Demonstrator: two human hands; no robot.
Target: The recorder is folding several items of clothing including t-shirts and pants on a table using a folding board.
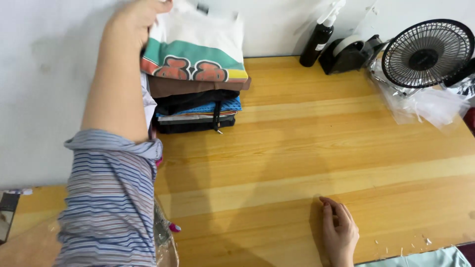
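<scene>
Your left hand (141,17) reaches far out to the top of a stack of folded clothes (198,89) at the back of the surface (307,163). Its grip is closed on the left edge of the top piece, a white folded shirt (198,47) with a green band and orange shapes. The fingers curl under the cloth, so you cannot see their tips, and the upper edge of the picture cuts off part of the hand. Your striped sleeve (111,198), rolled up at the forearm, covers the left side of the stack and whatever lies beneath the arm. Just under the sleeve a crinkled clear bag (166,242) peeks out with something pink (174,228) at its edge; what that is cannot be made out.

Below the grip, the stack shows brown, black, blue and dark layers, with a black cord hanging down the front. Each layer shows only its folded edge.

To the right of that grip, well apart, your right hand (339,232) rests on the bare wood near the front edge. It is loosely curled, fingers half bent, holding nothing. The wrist is cut off at the bottom.

Further right and back stand a dark spray bottle (319,42), a tape dispenser (349,54) and a small black fan (428,52), with crumpled clear plastic (428,104) beneath the fan. The right picture edge cuts off what lies beyond.
</scene>
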